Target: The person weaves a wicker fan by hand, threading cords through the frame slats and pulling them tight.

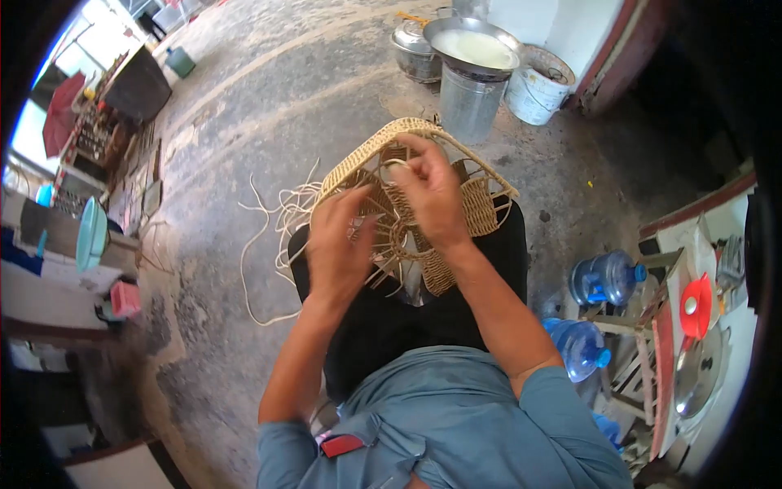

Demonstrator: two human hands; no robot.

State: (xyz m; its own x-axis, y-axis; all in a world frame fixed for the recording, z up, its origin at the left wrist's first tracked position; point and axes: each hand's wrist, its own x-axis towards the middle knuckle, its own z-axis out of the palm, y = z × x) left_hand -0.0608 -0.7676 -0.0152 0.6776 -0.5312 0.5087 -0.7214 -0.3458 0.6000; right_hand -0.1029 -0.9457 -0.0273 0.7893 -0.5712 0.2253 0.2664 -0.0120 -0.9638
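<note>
1. Head view, centre: a tan, round-cornered basketwork piece with a cord-wrapped rim (407, 125), resting on a lap clothed in black (391, 342), just ahead of a blue-grey shirt (472, 416).
2. Within the basketwork: fan-shaped tan woven panels, one (481, 208) just beside the right wrist, with open gaps between.
3. Right hand (440, 200): over the upper middle of the basketwork, thumb and fingers pinching a thin, pale cord (397, 163).
4. Left hand (336, 240): over the left part of the basketwork, motion-blurred, fingers bent towards the weave; impossible to tell whether pinching anything.
5. Left of the basketwork: a tangle of long, cream-coloured strands (303, 196), trailing out over a grey concrete floor (228, 114).
6. Beyond the basketwork: a wide metal pan with pale contents (472, 50) on top of a silver metal cylinder (466, 106), between a lidded silver pot (415, 53) and a stained white bucket (535, 96).
7. Far right: two transparent blue water jugs (603, 277), near a red plastic scoop (696, 306).
8. Far left: a round turquoise basin (91, 234), a pink container (125, 299) and, higher up, a green jug (179, 62).
</note>
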